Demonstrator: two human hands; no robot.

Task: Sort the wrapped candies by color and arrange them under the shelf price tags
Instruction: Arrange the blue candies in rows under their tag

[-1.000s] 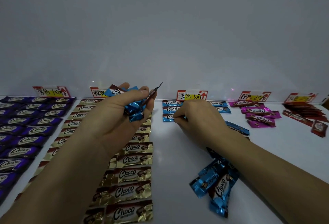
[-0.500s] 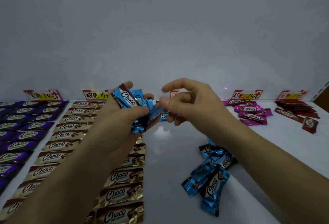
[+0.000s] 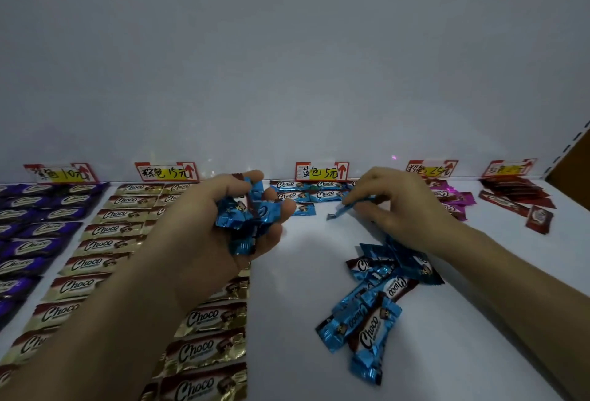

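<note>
The blue group is the step in hand. At frame centre the left hand (image 3: pixel 223 225) clutches a bunch of blue candies (image 3: pixel 245 218), its fingers (image 3: pixel 285 208) curled round them. Right of centre, the right hand (image 3: pixel 402 206) pinches a single blue candy (image 3: pixel 351 206) low over the shelf (image 3: pixel 287 305); whether it touches is unclear. Under the blue price tag (image 3: pixel 321 171) at upper centre, short blue rows (image 3: pixel 306 191) already lie flat, and the pinched piece hangs just right of the lowest row. The next move likely calls for laying it flat and square beside that row's lone candy. A loose blue pile (image 3: pixel 376 298) waits at lower right, while the gold candies (image 3: pixel 127 228) and purple candies (image 3: pixel 32 231) at left look arranged.
</note>
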